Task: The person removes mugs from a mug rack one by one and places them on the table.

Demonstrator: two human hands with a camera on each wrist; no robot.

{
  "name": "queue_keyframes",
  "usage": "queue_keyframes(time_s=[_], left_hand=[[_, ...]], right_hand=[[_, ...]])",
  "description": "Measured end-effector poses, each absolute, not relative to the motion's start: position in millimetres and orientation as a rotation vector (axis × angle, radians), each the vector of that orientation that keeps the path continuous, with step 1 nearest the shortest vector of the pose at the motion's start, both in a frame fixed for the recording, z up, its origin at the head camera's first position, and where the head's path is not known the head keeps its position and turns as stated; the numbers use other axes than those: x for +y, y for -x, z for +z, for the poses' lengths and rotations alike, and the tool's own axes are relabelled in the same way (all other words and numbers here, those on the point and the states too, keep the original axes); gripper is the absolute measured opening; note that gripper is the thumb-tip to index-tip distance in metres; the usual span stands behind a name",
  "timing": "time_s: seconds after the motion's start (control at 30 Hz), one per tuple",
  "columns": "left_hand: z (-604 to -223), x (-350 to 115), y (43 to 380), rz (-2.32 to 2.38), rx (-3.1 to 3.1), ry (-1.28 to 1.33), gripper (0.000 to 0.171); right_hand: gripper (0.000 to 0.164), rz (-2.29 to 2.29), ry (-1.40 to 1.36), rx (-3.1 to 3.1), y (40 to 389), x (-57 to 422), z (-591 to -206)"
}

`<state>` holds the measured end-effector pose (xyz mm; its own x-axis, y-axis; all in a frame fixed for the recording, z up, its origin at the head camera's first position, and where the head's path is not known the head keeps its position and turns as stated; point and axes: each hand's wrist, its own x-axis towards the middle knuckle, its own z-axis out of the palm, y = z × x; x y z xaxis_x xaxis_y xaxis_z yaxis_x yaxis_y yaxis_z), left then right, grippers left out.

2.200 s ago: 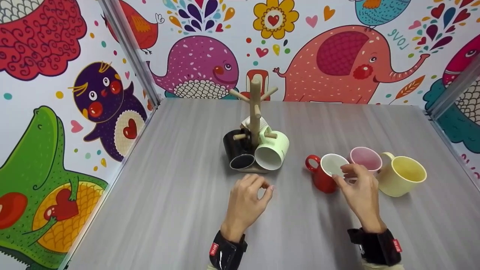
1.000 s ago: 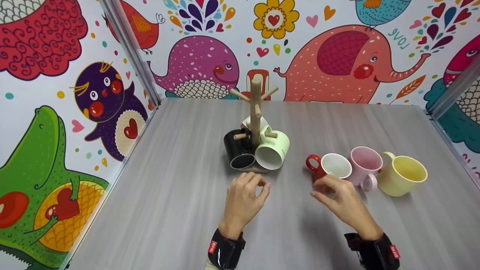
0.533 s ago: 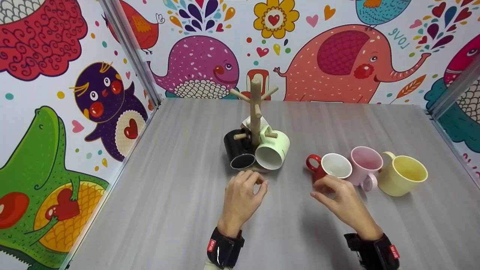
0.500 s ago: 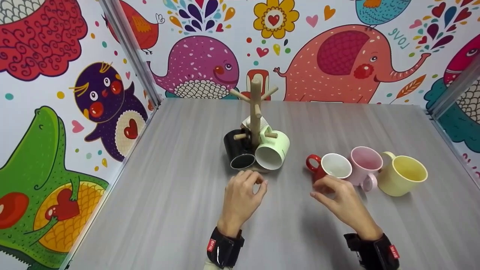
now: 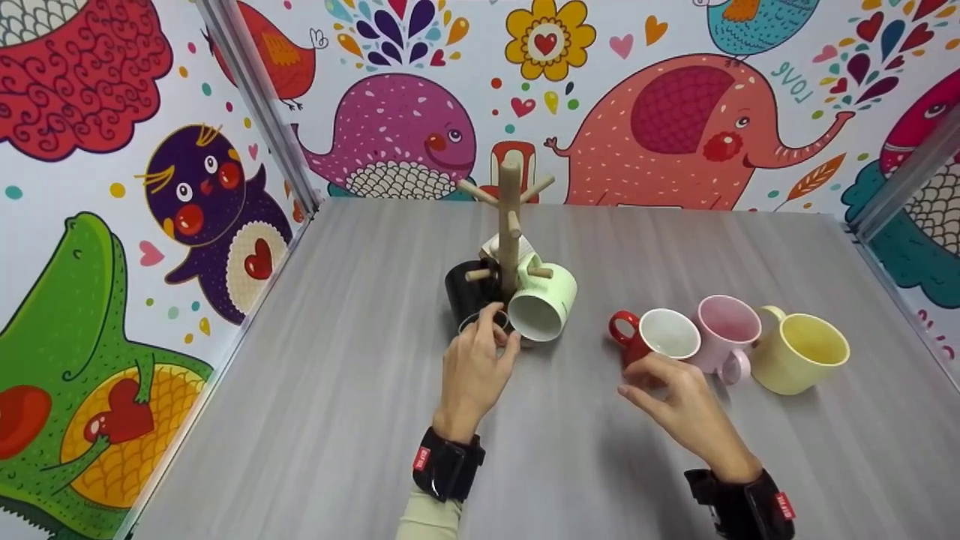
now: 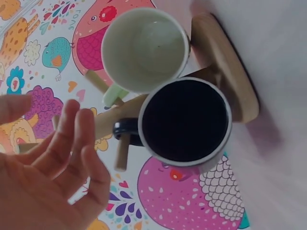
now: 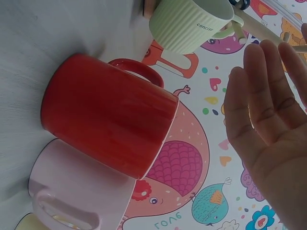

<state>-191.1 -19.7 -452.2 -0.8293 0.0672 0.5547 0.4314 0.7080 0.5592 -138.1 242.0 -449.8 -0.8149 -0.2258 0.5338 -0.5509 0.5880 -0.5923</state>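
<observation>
My left hand (image 5: 476, 367) hovers before the mug tree (image 5: 509, 225), its loosely bent fingers overlapping the black mug (image 5: 466, 289) in the head view. In the left wrist view a gap shows between those fingers and the black mug (image 6: 187, 122), whose handle hangs on a wooden peg. Beside it a light green mug (image 5: 559, 289) hangs by its handle, mouth tilted forward. My right hand (image 5: 686, 405) is held just in front of the red mug (image 5: 637, 349), fingers relaxed and holding nothing. That mug stands upright, white inside, its handle pointing left.
A pink mug (image 5: 724, 322) stands right of the red one, with a yellow mug (image 5: 795, 367) beyond it. Behind the tree's post a white mug (image 5: 491, 246) is mostly hidden. Patterned panels (image 5: 547, 112) bound the grey table (image 5: 337, 375) at the back and sides.
The right hand has drawn back left from over the red and pink mugs and since stayed put. Most recently the left hand has moved forward toward the black mug. The mugs have stayed in place.
</observation>
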Motion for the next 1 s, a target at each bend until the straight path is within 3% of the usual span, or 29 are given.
queue_keyframes(time_s=[0.3,0.7,1.0], left_hand=[[-454,-14,212,-1.058,-2.459,0.266,0.035],[-453,-9,234,-1.231,-2.501,0.014,0.046],[-449,-4,251,-1.495,-2.445,-0.066,0.040]], right_hand=[[0.022,1.111,-0.610,-2.433,138,242,-451],[0.024,1.099,-0.609,-2.416,139,244,-451],[0.023,1.095,-0.609,-2.427,139,244,-452]])
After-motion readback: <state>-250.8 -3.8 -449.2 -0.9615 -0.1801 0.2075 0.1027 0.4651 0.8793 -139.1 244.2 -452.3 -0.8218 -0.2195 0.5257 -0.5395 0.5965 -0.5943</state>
